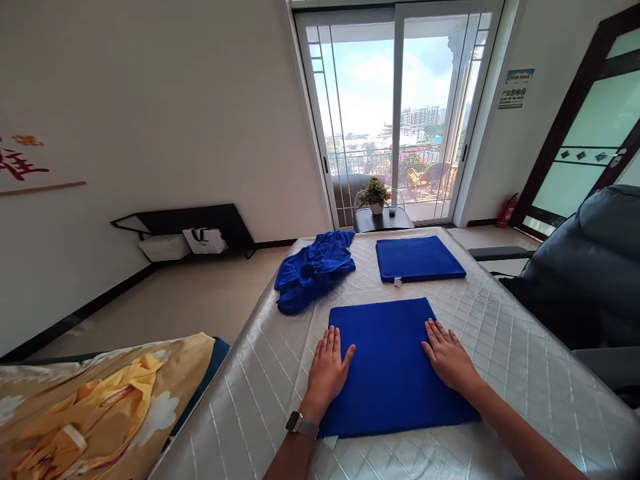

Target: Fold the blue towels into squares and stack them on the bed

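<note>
A flat blue folded cloth (pixel 385 373) lies in front of me on a silvery quilted mattress (pixel 260 393). My left hand (pixel 329 363) rests flat on its left edge, fingers stretched out and thumb apart. On the opposite edge lies my right hand (pixel 447 353), palm down with the fingers extended. Neither hand grips anything. Beyond it sits a second blue folded cloth (pixel 420 258) with a small white tag at its near edge. A crumpled blue cloth (pixel 317 270) is heaped to the left of that one.
At lower left, a patterned bedspread (pixel 185 373) holds a yellow garment (pixel 115 400). A dark leather chair (pixel 595 260) stands close on the right. Past the mattress are a small table (pixel 385 220) with a potted plant (pixel 376 193) and a sliding glass door (pixel 395 120).
</note>
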A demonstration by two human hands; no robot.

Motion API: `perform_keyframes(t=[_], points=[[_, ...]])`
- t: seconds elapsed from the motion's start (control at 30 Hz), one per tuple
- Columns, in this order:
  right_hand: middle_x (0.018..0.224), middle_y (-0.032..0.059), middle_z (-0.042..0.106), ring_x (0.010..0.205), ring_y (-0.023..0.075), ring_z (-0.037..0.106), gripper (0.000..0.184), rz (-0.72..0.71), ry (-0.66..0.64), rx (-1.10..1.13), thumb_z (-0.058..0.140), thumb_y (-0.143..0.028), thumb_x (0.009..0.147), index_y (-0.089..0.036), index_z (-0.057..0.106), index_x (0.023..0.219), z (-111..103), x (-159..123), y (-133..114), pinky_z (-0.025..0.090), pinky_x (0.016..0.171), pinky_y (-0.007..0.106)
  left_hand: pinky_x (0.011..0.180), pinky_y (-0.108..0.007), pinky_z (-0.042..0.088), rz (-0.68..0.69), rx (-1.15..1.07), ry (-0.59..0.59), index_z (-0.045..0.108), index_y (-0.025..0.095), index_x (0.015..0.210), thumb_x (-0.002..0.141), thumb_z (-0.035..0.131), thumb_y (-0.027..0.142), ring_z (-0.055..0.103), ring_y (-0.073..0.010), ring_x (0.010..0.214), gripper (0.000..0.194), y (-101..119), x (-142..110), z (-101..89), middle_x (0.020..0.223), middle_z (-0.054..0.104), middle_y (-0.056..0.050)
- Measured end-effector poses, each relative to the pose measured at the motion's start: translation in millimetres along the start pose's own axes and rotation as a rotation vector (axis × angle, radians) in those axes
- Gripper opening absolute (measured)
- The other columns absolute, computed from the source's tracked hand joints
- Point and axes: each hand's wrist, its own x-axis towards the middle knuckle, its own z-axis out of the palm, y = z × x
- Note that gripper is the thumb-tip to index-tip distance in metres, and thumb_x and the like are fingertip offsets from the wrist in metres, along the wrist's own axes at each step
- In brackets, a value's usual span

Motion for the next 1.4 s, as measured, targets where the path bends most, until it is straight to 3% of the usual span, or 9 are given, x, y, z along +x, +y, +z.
perform_keyframes(t=[0.23,0.37,0.53,0.83,0.97,1.1,1.23,1.3,1.4], points=[[0.166,0.0087,0.020,0.154,0.0213,0.012,0.066,-0.031,0.006,-0.034,0.016,-0.042,0.103,-0.010,0.024,0.159,-22,52,-9,0.010,0.125,0.045,0.123,-0.050,0.027,0.001,-0.005,-0.004,0.029,0.006,0.157,0.101,0.019,0.064,0.025,-0.0296,0.152,0.082,-6,3,5.1,0.164,0.027,-0.018],[0.167,0.0098,0.019,0.155,0.0201,0.012,0.067,-0.001,0.017,0.014,0.016,-0.043,0.103,-0.008,0.022,0.160,-14,78,-7,0.011,0.125,0.042,0.123,-0.050,0.028,-0.011,-0.010,-0.008,0.027,0.009,0.158,0.101,0.020,0.064,0.024,-0.0292,0.152,0.080,-8,2,8.1,0.164,0.027,-0.016],[0.167,0.0080,0.017,0.155,0.0201,0.011,0.068,0.023,0.033,0.022,0.018,-0.046,0.103,-0.008,0.019,0.160,1,82,-2,0.010,0.125,0.041,0.123,-0.050,0.027,-0.004,-0.007,0.007,0.024,0.010,0.159,0.101,0.019,0.063,0.022,-0.0279,0.153,0.079,-10,4,15.2,0.166,0.023,-0.016],[0.167,0.0066,0.017,0.155,0.0192,0.011,0.067,0.034,0.043,0.080,0.017,-0.044,0.103,-0.009,0.021,0.160,-6,81,-3,0.008,0.125,0.040,0.124,-0.050,0.027,0.003,0.041,0.011,0.020,0.012,0.160,0.101,0.022,0.063,0.023,-0.0276,0.153,0.077,-10,5,9.8,0.165,0.025,-0.015],[0.167,0.0066,0.018,0.155,0.0196,0.012,0.067,0.028,0.042,0.098,0.017,-0.045,0.103,-0.009,0.022,0.160,-7,80,-3,0.009,0.125,0.041,0.124,-0.048,0.028,0.152,0.051,-0.013,0.028,0.012,0.158,0.102,0.021,0.062,0.022,-0.0267,0.153,0.076,29,20,-4.5,0.165,0.026,-0.014],[0.167,0.0085,0.018,0.154,0.0210,0.013,0.065,0.026,0.058,0.083,0.019,-0.041,0.103,-0.008,0.022,0.159,-6,79,-1,0.010,0.125,0.042,0.123,-0.046,0.029,0.382,-0.028,-0.068,0.029,0.012,0.157,0.104,0.014,0.058,0.023,-0.0251,0.153,0.072,110,54,-3.5,0.164,0.030,-0.013],[0.167,0.0083,0.017,0.155,0.0206,0.012,0.061,-0.039,0.060,0.046,0.021,-0.031,0.102,-0.010,0.025,0.159,-1,78,4,0.012,0.125,0.041,0.124,-0.045,0.026,0.416,-0.099,-0.065,0.032,0.010,0.156,0.105,0.011,0.053,0.024,-0.0243,0.153,0.070,179,85,15.4,0.163,0.032,-0.014],[0.167,0.0077,0.018,0.154,0.0202,0.012,0.061,-0.046,0.066,0.032,0.021,-0.030,0.101,-0.011,0.027,0.159,0,78,5,0.012,0.124,0.040,0.125,-0.044,0.025,0.385,-0.122,-0.065,0.033,0.011,0.156,0.105,0.010,0.053,0.026,-0.0231,0.152,0.070,188,91,21.8,0.162,0.035,-0.013],[0.166,0.0088,0.020,0.154,0.0214,0.015,0.063,-0.012,0.074,0.031,0.021,-0.036,0.103,-0.008,0.024,0.159,0,79,3,0.012,0.124,0.042,0.125,-0.045,0.023,0.325,-0.121,-0.042,0.035,0.013,0.155,0.104,0.009,0.055,0.027,-0.0223,0.152,0.072,163,89,20.5,0.162,0.036,-0.011]])
